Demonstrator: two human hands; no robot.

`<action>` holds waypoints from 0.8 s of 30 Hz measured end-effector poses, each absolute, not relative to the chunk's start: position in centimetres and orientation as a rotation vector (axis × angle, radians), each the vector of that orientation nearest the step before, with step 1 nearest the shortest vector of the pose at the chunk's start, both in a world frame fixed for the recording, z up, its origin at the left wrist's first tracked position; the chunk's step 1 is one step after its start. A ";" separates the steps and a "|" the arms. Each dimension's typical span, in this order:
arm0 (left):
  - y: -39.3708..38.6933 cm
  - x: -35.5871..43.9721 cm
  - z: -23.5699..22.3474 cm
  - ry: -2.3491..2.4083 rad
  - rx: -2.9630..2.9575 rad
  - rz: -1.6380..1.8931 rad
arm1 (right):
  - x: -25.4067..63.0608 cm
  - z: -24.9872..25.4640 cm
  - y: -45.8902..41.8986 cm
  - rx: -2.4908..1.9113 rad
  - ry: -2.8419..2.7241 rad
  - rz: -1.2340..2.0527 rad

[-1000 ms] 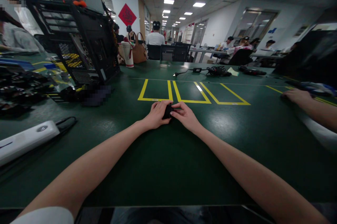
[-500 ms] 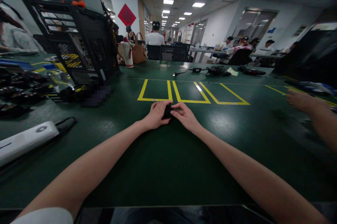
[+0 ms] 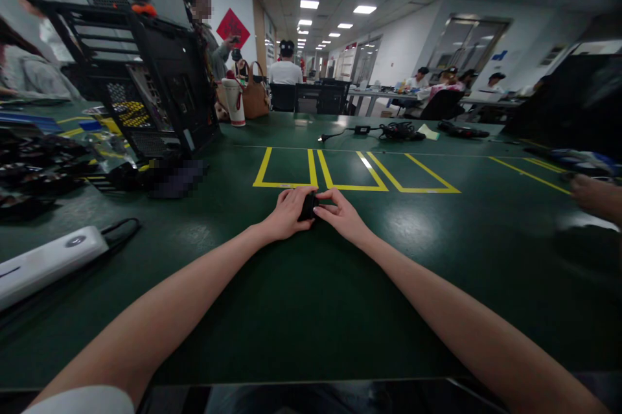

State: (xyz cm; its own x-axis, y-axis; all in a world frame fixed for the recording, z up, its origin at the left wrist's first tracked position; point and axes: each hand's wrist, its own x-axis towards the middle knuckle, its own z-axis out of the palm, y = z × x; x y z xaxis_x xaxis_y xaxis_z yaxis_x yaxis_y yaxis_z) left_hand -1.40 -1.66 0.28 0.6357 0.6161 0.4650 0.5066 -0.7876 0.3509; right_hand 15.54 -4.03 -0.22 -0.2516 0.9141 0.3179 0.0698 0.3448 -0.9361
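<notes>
well, that small black object [image 3: 307, 208] near the yellow tape [image 3: 357, 188] on the counter [image 3: 311, 317] is probably light and stiff, best held by its sides, left hand [image 3: 288, 213] clasping it, right hand [image 3: 340, 214] pinching its edge.

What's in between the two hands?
In the head view, a small black object sits between the left hand, which grips it, and the right hand, close at its right edge. Exactly what it is, I can't tell.

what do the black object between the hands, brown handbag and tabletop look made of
Black object: perhaps matte plastic, dark with little shine; partly hidden. Brown handbag: possibly leather or imitation, from its smooth surface. Green tabletop: likely coating or mat, glossy from its light reflections.
</notes>
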 end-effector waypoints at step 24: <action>-1.7 -1.4 0.2 0.920 2.675 0.876 | 15.8 0.1 -3.5 -0.957 -1.638 0.995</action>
